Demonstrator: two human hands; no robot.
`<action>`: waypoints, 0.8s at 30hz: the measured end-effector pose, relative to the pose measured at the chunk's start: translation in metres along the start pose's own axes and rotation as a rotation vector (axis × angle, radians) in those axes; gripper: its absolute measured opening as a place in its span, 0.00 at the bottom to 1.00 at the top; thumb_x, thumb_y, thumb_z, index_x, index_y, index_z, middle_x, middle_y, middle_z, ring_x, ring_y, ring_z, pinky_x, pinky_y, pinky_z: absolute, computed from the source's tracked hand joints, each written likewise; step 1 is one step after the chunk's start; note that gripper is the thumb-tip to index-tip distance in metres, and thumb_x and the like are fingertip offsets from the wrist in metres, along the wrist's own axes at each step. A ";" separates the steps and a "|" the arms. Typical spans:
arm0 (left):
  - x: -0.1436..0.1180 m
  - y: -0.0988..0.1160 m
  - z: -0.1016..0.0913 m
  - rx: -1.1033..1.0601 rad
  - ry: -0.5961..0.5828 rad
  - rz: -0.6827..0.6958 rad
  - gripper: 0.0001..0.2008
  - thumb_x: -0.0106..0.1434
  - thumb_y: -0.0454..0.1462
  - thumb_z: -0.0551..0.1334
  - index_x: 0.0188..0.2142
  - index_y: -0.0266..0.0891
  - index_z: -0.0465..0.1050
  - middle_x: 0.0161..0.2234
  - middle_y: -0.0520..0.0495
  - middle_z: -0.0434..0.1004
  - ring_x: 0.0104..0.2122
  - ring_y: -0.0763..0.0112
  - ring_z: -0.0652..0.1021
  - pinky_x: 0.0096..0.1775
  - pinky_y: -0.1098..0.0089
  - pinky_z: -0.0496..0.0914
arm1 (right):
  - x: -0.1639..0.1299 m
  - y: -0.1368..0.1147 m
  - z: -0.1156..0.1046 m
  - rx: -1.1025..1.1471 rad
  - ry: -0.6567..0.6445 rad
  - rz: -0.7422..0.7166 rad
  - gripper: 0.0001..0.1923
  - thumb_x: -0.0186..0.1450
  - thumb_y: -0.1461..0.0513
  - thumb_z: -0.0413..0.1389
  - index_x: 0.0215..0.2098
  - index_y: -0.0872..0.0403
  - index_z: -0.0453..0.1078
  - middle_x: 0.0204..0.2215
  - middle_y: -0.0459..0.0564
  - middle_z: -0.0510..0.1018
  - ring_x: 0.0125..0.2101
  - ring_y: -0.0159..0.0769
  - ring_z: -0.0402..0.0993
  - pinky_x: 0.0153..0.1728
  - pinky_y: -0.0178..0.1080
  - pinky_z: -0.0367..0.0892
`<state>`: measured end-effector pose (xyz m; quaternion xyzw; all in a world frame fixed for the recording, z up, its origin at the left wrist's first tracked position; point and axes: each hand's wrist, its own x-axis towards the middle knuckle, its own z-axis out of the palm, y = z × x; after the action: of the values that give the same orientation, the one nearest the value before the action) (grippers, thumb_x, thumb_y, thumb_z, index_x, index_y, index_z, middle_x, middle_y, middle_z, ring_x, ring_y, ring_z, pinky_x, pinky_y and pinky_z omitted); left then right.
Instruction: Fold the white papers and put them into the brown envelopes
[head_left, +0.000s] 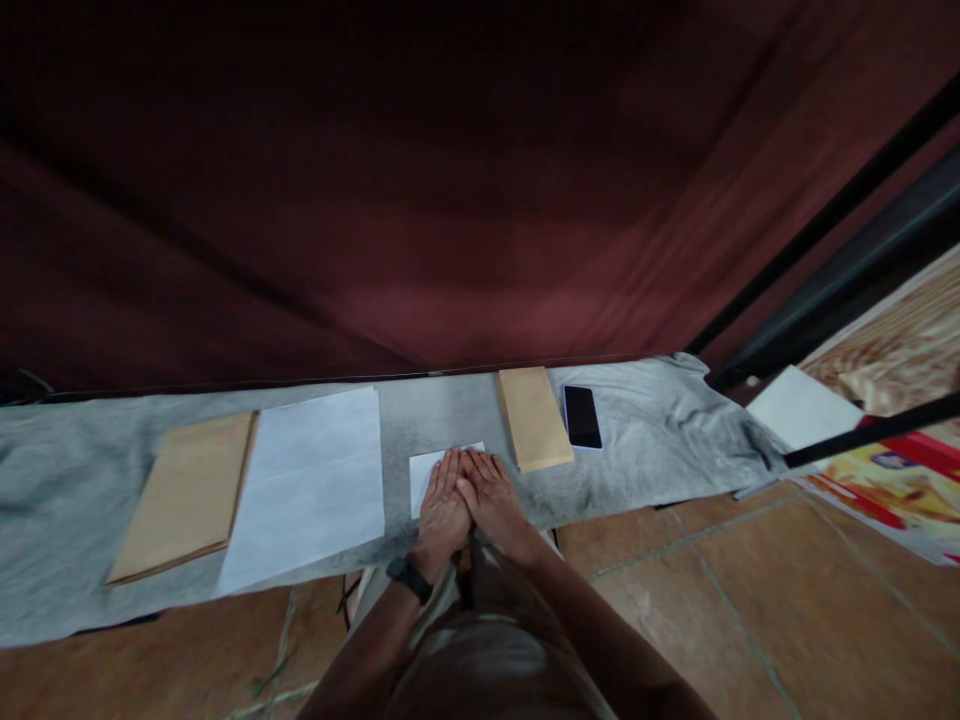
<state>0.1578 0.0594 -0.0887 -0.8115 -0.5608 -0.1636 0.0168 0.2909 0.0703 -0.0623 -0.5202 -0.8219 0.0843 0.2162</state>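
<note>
A small white piece of paper (421, 474), apparently folded, lies on the grey cloth in front of me. My left hand (445, 505), with a dark watch (409, 580) on its wrist, lies flat on it, fingers stretched out. Beside it, my right hand (491, 498) is also flat and touches the left one, its thumb against the left hand. Both palms press down and cover most of the small paper. Left of my hands are large white sheets (315, 480). To the right is a stack of narrow brown envelopes (535, 418).
Larger brown envelopes (187, 490) lie at the far left. A phone (582, 416) with a dark screen rests right of the narrow envelopes. The grey cloth (652, 440) covers a long narrow surface before a dark red curtain (450, 250). A colourful box (900, 480) and black bars stand at right.
</note>
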 end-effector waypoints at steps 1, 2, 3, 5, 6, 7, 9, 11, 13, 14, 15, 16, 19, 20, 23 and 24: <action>0.000 -0.002 -0.001 0.012 -0.003 0.001 0.36 0.69 0.31 0.48 0.74 0.28 0.41 0.73 0.31 0.53 0.72 0.56 0.56 0.69 0.50 0.58 | 0.001 0.000 0.002 -0.012 -0.006 -0.003 0.25 0.79 0.58 0.43 0.71 0.57 0.59 0.69 0.56 0.66 0.70 0.42 0.58 0.70 0.52 0.52; -0.001 -0.003 -0.002 0.024 -0.005 -0.002 0.35 0.68 0.31 0.48 0.74 0.28 0.43 0.72 0.30 0.53 0.72 0.55 0.56 0.69 0.50 0.57 | 0.001 0.000 0.004 -0.026 -0.011 -0.008 0.25 0.79 0.58 0.43 0.71 0.57 0.58 0.69 0.56 0.65 0.70 0.42 0.57 0.70 0.52 0.52; -0.002 -0.004 -0.004 0.034 -0.007 -0.007 0.35 0.68 0.31 0.48 0.73 0.27 0.46 0.72 0.31 0.54 0.72 0.55 0.56 0.69 0.50 0.57 | 0.001 0.001 0.005 -0.039 -0.013 -0.011 0.25 0.79 0.58 0.44 0.71 0.57 0.58 0.69 0.56 0.65 0.70 0.42 0.56 0.70 0.53 0.51; -0.003 -0.007 -0.005 0.044 0.000 -0.032 0.32 0.69 0.31 0.47 0.72 0.27 0.50 0.72 0.32 0.55 0.73 0.55 0.55 0.69 0.51 0.57 | -0.001 0.002 0.007 -0.065 -0.011 -0.010 0.26 0.79 0.57 0.44 0.71 0.58 0.59 0.70 0.57 0.63 0.71 0.43 0.55 0.70 0.52 0.51; -0.004 -0.008 -0.005 0.043 0.011 -0.050 0.31 0.70 0.32 0.47 0.72 0.28 0.52 0.72 0.33 0.55 0.73 0.56 0.55 0.69 0.51 0.57 | -0.002 0.003 0.007 -0.076 -0.007 -0.008 0.26 0.79 0.57 0.44 0.71 0.58 0.59 0.70 0.58 0.63 0.71 0.43 0.55 0.70 0.52 0.51; -0.005 -0.010 -0.005 0.040 0.024 -0.069 0.30 0.71 0.33 0.46 0.72 0.28 0.53 0.72 0.33 0.56 0.73 0.56 0.55 0.69 0.51 0.57 | -0.003 0.004 0.008 -0.084 -0.002 -0.005 0.26 0.79 0.57 0.44 0.71 0.58 0.58 0.70 0.58 0.63 0.71 0.43 0.55 0.70 0.52 0.51; -0.008 -0.014 -0.005 0.032 0.045 -0.096 0.30 0.73 0.35 0.46 0.72 0.27 0.54 0.72 0.32 0.56 0.72 0.55 0.55 0.69 0.50 0.57 | -0.005 0.008 0.008 -0.094 0.016 0.002 0.27 0.79 0.57 0.45 0.72 0.58 0.57 0.70 0.58 0.63 0.71 0.43 0.56 0.70 0.52 0.50; -0.010 -0.019 -0.005 0.023 0.061 -0.116 0.30 0.74 0.37 0.46 0.72 0.27 0.54 0.71 0.32 0.57 0.72 0.55 0.57 0.69 0.50 0.57 | -0.007 0.011 0.009 -0.097 0.038 0.015 0.27 0.78 0.57 0.45 0.72 0.58 0.57 0.70 0.58 0.63 0.70 0.43 0.57 0.70 0.52 0.51; -0.014 -0.024 -0.005 0.011 0.080 -0.140 0.30 0.74 0.39 0.46 0.72 0.28 0.54 0.71 0.32 0.57 0.72 0.54 0.58 0.69 0.49 0.58 | -0.008 0.014 0.009 -0.099 0.053 0.029 0.27 0.78 0.58 0.46 0.72 0.58 0.57 0.69 0.58 0.64 0.70 0.44 0.58 0.70 0.52 0.51; -0.015 -0.026 -0.006 0.003 0.088 -0.154 0.30 0.74 0.40 0.46 0.72 0.28 0.54 0.71 0.32 0.57 0.72 0.54 0.58 0.69 0.49 0.58 | -0.009 0.015 0.009 -0.103 0.056 0.038 0.27 0.78 0.59 0.45 0.72 0.59 0.57 0.69 0.58 0.64 0.70 0.44 0.58 0.70 0.52 0.51; -0.017 -0.028 -0.007 -0.003 0.095 -0.168 0.30 0.75 0.41 0.46 0.72 0.29 0.54 0.71 0.32 0.57 0.72 0.53 0.58 0.69 0.48 0.58 | -0.010 0.016 0.010 -0.107 0.056 0.046 0.27 0.77 0.59 0.45 0.72 0.59 0.57 0.69 0.58 0.64 0.70 0.44 0.58 0.70 0.52 0.51; -0.019 -0.029 -0.008 -0.009 0.098 -0.182 0.30 0.75 0.41 0.47 0.72 0.29 0.54 0.71 0.32 0.57 0.72 0.53 0.58 0.68 0.48 0.58 | -0.011 0.017 0.009 -0.113 0.052 0.054 0.27 0.77 0.60 0.45 0.72 0.59 0.57 0.69 0.58 0.64 0.70 0.44 0.58 0.70 0.52 0.51; -0.024 -0.031 -0.012 -0.015 0.098 -0.211 0.30 0.75 0.42 0.47 0.72 0.29 0.54 0.71 0.31 0.57 0.71 0.51 0.59 0.68 0.47 0.60 | -0.013 0.018 0.009 -0.125 0.042 0.086 0.27 0.77 0.61 0.44 0.72 0.60 0.56 0.69 0.58 0.63 0.70 0.43 0.57 0.70 0.51 0.52; -0.025 -0.032 -0.013 -0.016 0.099 -0.215 0.30 0.75 0.42 0.46 0.71 0.28 0.54 0.71 0.31 0.58 0.71 0.51 0.59 0.67 0.46 0.61 | -0.015 0.019 0.008 -0.125 0.041 0.096 0.27 0.77 0.61 0.44 0.72 0.60 0.56 0.70 0.58 0.63 0.70 0.43 0.57 0.70 0.51 0.52; -0.029 -0.033 -0.016 -0.026 0.112 -0.217 0.30 0.75 0.42 0.47 0.71 0.28 0.54 0.70 0.30 0.59 0.71 0.50 0.60 0.67 0.46 0.60 | -0.018 0.021 0.008 -0.108 0.048 0.114 0.27 0.78 0.61 0.43 0.72 0.60 0.56 0.69 0.58 0.64 0.70 0.43 0.57 0.69 0.51 0.54; -0.030 -0.034 -0.016 -0.030 0.120 -0.220 0.30 0.75 0.42 0.47 0.71 0.27 0.55 0.70 0.30 0.59 0.71 0.50 0.60 0.68 0.46 0.60 | -0.020 0.022 0.008 -0.101 0.054 0.118 0.27 0.78 0.61 0.43 0.72 0.60 0.57 0.69 0.58 0.64 0.70 0.43 0.58 0.69 0.50 0.55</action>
<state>0.1132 0.0413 -0.0874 -0.7341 -0.6418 -0.2209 0.0202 0.3127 0.0631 -0.0826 -0.5801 -0.7868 0.0415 0.2066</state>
